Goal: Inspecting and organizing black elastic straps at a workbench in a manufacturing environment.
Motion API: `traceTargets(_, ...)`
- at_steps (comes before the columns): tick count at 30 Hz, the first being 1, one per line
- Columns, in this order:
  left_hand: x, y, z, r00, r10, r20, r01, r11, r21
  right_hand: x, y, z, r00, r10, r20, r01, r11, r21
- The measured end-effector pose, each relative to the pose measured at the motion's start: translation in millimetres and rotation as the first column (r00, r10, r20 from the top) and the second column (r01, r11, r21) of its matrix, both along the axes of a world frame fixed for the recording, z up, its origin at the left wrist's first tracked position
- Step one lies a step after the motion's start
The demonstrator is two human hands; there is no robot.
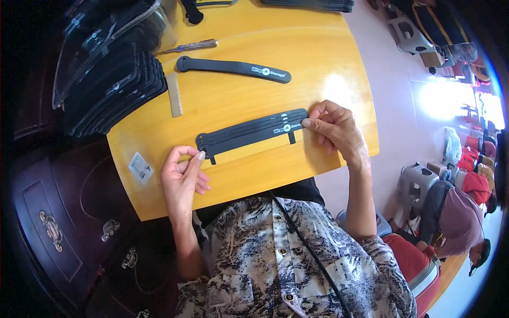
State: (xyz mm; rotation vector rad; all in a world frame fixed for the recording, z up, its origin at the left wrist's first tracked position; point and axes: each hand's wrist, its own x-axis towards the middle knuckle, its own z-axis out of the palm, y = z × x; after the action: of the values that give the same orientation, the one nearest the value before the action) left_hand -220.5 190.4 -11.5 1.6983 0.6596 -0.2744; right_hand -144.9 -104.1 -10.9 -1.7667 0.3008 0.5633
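Several flat black straps point(241, 133) lie fanned in overlapping rows across the yellow table point(254, 168), their rounded ends lined up. My left hand point(181, 177) pinches their left end between thumb and forefinger. At the other end, my right hand point(342, 132) grips the straps' right tips, thumb on top. Two short black tabs point(291, 138) stick out from under the near edge. Beyond them lies a single black strap point(228, 68) with a round holed end. A slim screwdriver point(196, 46) and a flat beige strip point(174, 95) rest farther back.
Piled black straps point(114, 93) stand at the table's left edge, beside a clear plastic bag point(165, 26). A white label point(140, 168) is near the left corner. Dark carved cabinets point(50, 222) flank the left. Grey stools point(419, 183) and seated people point(456, 217) are off right.
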Motion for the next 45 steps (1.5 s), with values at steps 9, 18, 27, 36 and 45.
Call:
traceTargets(9, 2.8, -26.0, 5.0, 0.971, -0.062, 0.231, 0.13, 0.947, -0.293, -19.3, 42.1, 13.0, 0.973, 0.16, 0.167, -0.157, 0.987, -0.028)
traceTargets(18, 34.2, -24.4, -16.7, 0.991, -0.106, 0.081, 0.134, 0.788, -0.601, 15.2, 62.7, -5.7, 0.982, 0.134, -0.134, -0.106, 0.974, 0.202)
traceTargets(27, 30.6, -25.1, -16.7, 0.991, -0.107, 0.076, 0.131, 0.782, -0.61, 16.8, 43.6, -4.2, 0.967, 0.183, -0.18, -0.125, 0.948, 0.293)
traceTargets(36, 34.5, -12.7, -23.5, 0.991, -0.11, 0.071, 0.126, 0.637, -0.76, 24.7, 26.8, -2.0, 0.991, 0.029, -0.132, -0.025, 0.999, 0.033)
traceTargets(45, 45.0, 6.0, -50.3, 0.985, -0.15, 0.087, 0.101, 0.09, -0.991, 41.2, 36.2, 13.4, 0.828, 0.311, 0.466, -0.138, 0.92, -0.367)
